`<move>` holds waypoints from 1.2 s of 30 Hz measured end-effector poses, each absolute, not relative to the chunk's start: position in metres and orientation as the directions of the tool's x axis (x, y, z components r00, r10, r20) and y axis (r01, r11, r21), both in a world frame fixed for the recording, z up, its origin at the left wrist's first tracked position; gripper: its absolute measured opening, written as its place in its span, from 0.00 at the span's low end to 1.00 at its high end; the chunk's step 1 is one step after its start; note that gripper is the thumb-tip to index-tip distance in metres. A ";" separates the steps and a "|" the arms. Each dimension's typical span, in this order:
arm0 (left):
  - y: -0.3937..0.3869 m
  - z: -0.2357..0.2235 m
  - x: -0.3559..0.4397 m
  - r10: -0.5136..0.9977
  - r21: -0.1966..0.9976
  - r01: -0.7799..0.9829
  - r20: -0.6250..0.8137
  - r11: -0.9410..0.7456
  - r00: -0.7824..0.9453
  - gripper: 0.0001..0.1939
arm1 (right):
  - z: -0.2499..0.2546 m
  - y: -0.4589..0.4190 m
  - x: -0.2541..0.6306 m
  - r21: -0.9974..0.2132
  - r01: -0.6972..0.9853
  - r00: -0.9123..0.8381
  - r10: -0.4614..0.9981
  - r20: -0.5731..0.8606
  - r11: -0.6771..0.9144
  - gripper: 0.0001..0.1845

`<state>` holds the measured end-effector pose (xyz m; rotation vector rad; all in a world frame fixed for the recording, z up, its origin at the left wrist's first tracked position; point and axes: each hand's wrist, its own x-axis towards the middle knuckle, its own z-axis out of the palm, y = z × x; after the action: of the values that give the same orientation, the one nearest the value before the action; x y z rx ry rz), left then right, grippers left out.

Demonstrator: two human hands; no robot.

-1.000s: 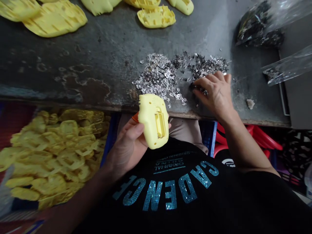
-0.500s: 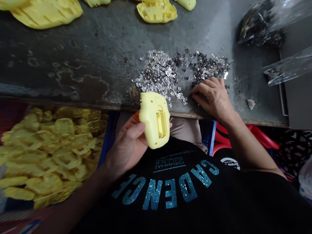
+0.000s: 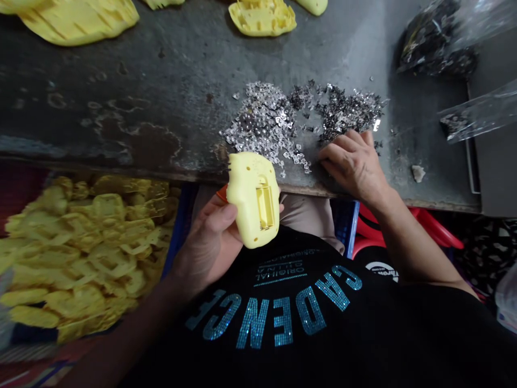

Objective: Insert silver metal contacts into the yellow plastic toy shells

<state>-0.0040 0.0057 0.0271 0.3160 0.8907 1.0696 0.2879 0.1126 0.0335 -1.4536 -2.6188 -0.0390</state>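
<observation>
Shirt at six o'clock: "CADENCE" in glitter, smaller "ORIGINAL" above. Here's yellow casing (image 3: pixel 251 202), dead centre, clamped in left hand (image 3: pixel 210 229) at eight; slot uncovered, no metal piece visible inside. Overall progress: cannot tell. Yellow shells (image 3: pixel 109 258) heaped at eight to nine. Right hand (image 3: pixel 355 167), between two and three, fingers bunched by dark metal bits (image 3: pixel 347 110); any catch hidden, cannot tell. Silvery clips (image 3: pixel 260 121) loose at twelve. Farther, plastic bag (image 3: pixel 430 35) at two, no label readable.
</observation>
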 end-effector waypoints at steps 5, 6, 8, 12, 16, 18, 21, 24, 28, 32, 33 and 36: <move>0.006 0.028 -0.003 0.837 0.591 -0.628 -0.512 0.507 0.193 0.33 | 0.037 0.105 0.298 -0.123 0.842 -0.499 0.844 0.193 0.526 0.13; 0.006 0.028 -0.002 0.837 0.589 -0.631 -0.513 0.504 0.190 0.33 | 0.041 0.106 0.298 -0.145 0.841 -0.495 0.849 0.182 0.521 0.12; 0.005 0.029 0.000 0.843 0.594 -0.632 -0.505 0.497 0.187 0.32 | 0.048 0.113 0.295 -0.155 0.836 -0.512 0.850 0.121 0.526 0.09; 0.003 0.031 0.003 0.839 0.603 -0.618 -0.511 0.504 0.185 0.32 | 0.057 0.138 0.283 -0.099 0.812 -0.579 0.815 -0.006 0.575 0.07; 0.002 0.031 0.002 0.835 0.600 -0.621 -0.522 0.504 0.174 0.31 | 0.063 0.148 0.277 -0.094 0.818 -0.568 0.823 0.016 0.567 0.06; 0.003 0.030 0.000 0.842 0.601 -0.626 -0.509 0.497 0.181 0.32 | 0.064 0.140 0.279 -0.120 0.846 -0.515 0.855 0.061 0.519 0.07; 0.006 0.030 -0.001 0.848 0.595 -0.633 -0.492 0.494 0.199 0.33 | 0.058 0.122 0.284 -0.163 0.878 -0.439 0.892 0.104 0.451 0.08; 0.009 0.031 0.000 0.858 0.596 -0.643 -0.469 0.482 0.209 0.34 | 0.046 0.110 0.283 -0.183 0.883 -0.417 0.901 0.117 0.432 0.08; 0.011 0.031 0.003 0.856 0.594 -0.630 -0.447 0.501 0.259 0.36 | 0.037 0.112 0.279 -0.192 0.880 -0.415 0.900 0.132 0.434 0.08; 0.012 0.032 0.006 0.817 0.548 -0.610 -0.448 0.572 0.363 0.35 | 0.052 0.104 0.273 -0.346 0.790 -0.456 0.862 0.222 0.507 0.10; 0.012 0.033 0.007 0.812 0.542 -0.608 -0.443 0.580 0.379 0.35 | 0.058 0.099 0.270 -0.416 0.735 -0.475 0.845 0.245 0.535 0.10; 0.010 0.034 0.009 0.806 0.536 -0.603 -0.436 0.590 0.401 0.35 | 0.075 0.082 0.260 -0.587 0.532 -0.553 0.775 0.306 0.611 0.07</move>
<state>0.0091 0.0104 0.0344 0.3146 0.7267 0.9094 0.2600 0.0819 0.0751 -1.0275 -2.2909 0.5881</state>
